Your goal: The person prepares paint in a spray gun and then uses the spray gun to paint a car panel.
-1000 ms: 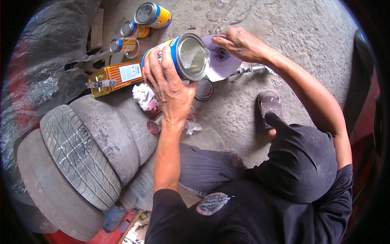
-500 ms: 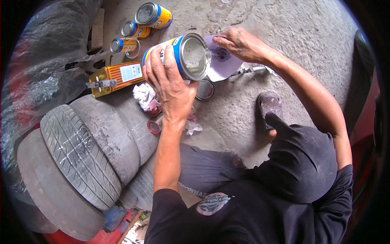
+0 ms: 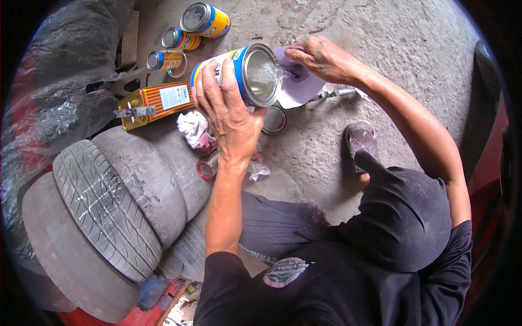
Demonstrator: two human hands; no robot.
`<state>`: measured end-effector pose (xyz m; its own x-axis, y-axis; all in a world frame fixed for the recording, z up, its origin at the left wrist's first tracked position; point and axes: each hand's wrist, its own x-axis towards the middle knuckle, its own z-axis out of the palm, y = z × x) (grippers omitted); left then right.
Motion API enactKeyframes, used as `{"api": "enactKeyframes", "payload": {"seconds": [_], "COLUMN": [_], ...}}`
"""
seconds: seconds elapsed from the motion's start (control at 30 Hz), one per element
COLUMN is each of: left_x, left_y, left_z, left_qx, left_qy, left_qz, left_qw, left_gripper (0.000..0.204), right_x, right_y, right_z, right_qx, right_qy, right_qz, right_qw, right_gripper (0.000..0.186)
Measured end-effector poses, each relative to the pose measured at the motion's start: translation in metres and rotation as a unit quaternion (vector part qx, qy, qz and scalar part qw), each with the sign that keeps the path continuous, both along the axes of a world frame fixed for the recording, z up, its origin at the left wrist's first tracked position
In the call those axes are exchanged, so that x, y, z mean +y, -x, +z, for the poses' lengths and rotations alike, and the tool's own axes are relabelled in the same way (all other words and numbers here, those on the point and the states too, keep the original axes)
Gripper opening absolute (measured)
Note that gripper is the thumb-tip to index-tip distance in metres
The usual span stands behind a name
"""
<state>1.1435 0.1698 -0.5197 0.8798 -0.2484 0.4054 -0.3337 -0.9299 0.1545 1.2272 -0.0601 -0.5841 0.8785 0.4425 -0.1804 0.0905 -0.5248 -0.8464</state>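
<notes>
My left hand (image 3: 232, 122) grips a large blue and yellow can (image 3: 241, 69) from the side, its fingers wrapped over the label. The can is tilted with its open mouth toward the right, and pale liquid shows inside. A pale lilac paper cone (image 3: 298, 92) with a dark patch inside is pinched at its upper edge by my right hand (image 3: 325, 58). The can's rim meets or overlaps the cone's left side; whether they touch, I cannot tell. Below them sits a round metal lid or can top (image 3: 274, 120). Any container under the cone is hidden.
Several smaller blue and yellow cans (image 3: 205, 22) stand at the upper left, near a clear cup (image 3: 178, 66). A yellow and red rectangular tin (image 3: 165, 100), crumpled rags (image 3: 192, 129) and a red-rimmed can (image 3: 206, 170) lie closer. Tyres (image 3: 106, 206) line the left.
The pale liquid inside the tilted can looks different around the mouth. Both hands, the can and the cone keep almost the same places.
</notes>
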Motion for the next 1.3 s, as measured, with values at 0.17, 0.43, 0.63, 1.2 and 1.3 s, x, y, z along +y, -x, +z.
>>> {"api": "enactKeyframes", "payload": {"seconds": [0.17, 0.43, 0.63, 1.2, 1.3], "left_x": [0.002, 0.005, 0.003, 0.042, 0.052], "left_y": [0.0, 0.001, -0.002, -0.016, -0.031], "left_z": [-0.004, -0.009, -0.012, -0.099, -0.116], "left_qx": [0.004, -0.005, -0.028, 0.093, 0.064], "left_qy": [0.01, 0.011, 0.021, 0.527, 0.502], "left_qz": [-0.014, -0.017, -0.023, 0.116, 0.181], "left_qw": [1.0, 1.0, 0.999, 0.837, 0.843], "left_gripper": [0.109, 0.108, 0.107, 0.099, 0.094], "right_x": [0.0, 0.003, -0.003, 0.004, 0.005], "right_y": [0.001, -0.001, -0.001, 0.003, 0.004], "right_z": [-0.005, 0.004, 0.001, 0.04, 0.037], "right_qx": [-0.002, 0.008, 0.009, 0.044, 0.039], "right_qy": [-0.011, -0.013, 0.016, 0.03, 0.033], "right_qz": [-0.008, 0.007, -0.003, 0.02, 0.019], "right_qw": [1.0, 1.0, 1.0, 0.998, 0.999], "right_gripper": [0.051, 0.05, 0.049, 0.049, 0.051]}}
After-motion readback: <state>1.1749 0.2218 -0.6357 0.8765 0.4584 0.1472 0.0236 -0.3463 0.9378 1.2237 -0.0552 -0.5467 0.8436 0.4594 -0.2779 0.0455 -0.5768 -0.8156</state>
